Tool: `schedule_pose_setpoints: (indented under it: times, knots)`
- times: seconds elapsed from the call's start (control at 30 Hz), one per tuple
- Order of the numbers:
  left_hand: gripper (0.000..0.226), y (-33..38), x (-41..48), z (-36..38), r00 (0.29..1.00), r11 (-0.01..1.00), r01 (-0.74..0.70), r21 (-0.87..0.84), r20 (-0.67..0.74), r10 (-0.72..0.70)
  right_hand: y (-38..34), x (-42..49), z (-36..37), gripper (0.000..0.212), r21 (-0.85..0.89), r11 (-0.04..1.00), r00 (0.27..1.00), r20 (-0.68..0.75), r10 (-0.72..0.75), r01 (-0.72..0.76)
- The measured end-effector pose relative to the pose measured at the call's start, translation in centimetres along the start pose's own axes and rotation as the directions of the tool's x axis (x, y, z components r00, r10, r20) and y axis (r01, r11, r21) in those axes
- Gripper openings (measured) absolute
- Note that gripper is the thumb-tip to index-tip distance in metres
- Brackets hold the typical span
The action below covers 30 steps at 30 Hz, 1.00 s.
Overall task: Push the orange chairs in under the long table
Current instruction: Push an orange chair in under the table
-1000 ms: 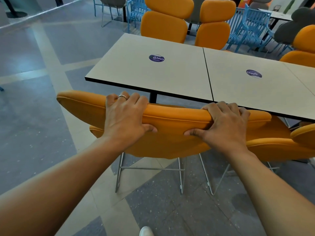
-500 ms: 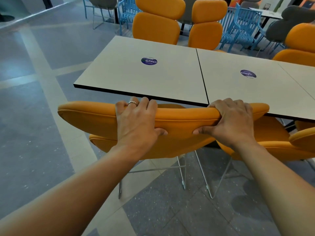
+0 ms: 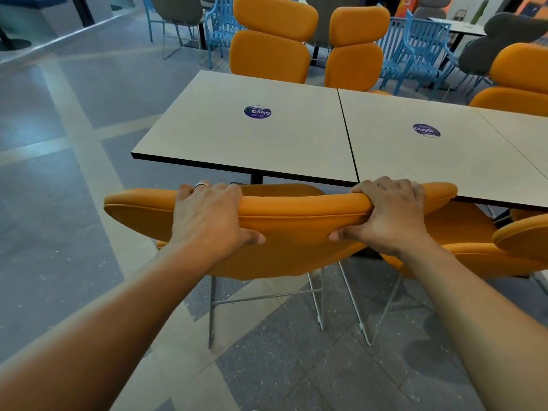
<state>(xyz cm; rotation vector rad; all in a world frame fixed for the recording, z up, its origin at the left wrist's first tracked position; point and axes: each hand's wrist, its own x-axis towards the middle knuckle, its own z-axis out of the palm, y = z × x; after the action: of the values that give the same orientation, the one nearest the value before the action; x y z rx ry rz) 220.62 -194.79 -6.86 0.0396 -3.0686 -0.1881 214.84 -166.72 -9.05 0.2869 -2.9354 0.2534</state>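
Note:
An orange chair (image 3: 296,229) with thin metal legs stands right in front of me, its backrest top level with the near edge of the long pale table (image 3: 267,143). My left hand (image 3: 207,218) grips the top of the backrest left of centre, a ring on one finger. My right hand (image 3: 388,215) grips the same backrest further right. The chair's seat reaches under the table edge. A second orange chair (image 3: 480,250) stands close on the right, its seat partly under the table.
Across the table stand two tall orange chairs (image 3: 272,40) (image 3: 355,48), and another orange chair (image 3: 519,75) at the far right. Blue slatted chairs (image 3: 415,46) and grey chairs stand behind them. Grey tiled floor (image 3: 59,203) stretches to the left.
The chair has slid forward toward the table, its backrest now meeting the table's near edge. Both hands keep the same grip.

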Motion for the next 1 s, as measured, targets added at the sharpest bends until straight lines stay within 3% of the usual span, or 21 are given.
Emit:
schedule_pose_setpoints:
  times: [0.13,0.53,0.7,1.0]
  knots:
    - [0.066,0.1,-0.8,0.1,1.0,1.0,-0.007,-0.022,0.012,0.008,0.1,0.0,-0.2,0.077,0.002,1.0,1.0,0.015,-0.014,0.014]
    - [0.062,-0.4,-1.8,0.1,0.999,0.998,-0.049,-0.05,-0.023,0.048,-0.4,0.0,-0.6,0.084,-0.022,1.0,0.999,0.041,0.008,-0.007]
    - [0.06,-1.3,-0.8,0.6,0.991,0.995,-0.095,-0.036,-0.101,0.091,-1.4,0.6,-0.5,0.083,-0.054,0.998,0.999,0.026,0.019,-0.018]
    - [0.053,-7.1,2.6,-0.7,0.99,0.991,-0.127,-0.039,-0.07,0.124,-6.0,1.9,1.6,0.08,-0.082,0.996,0.997,-0.078,0.013,-0.019]
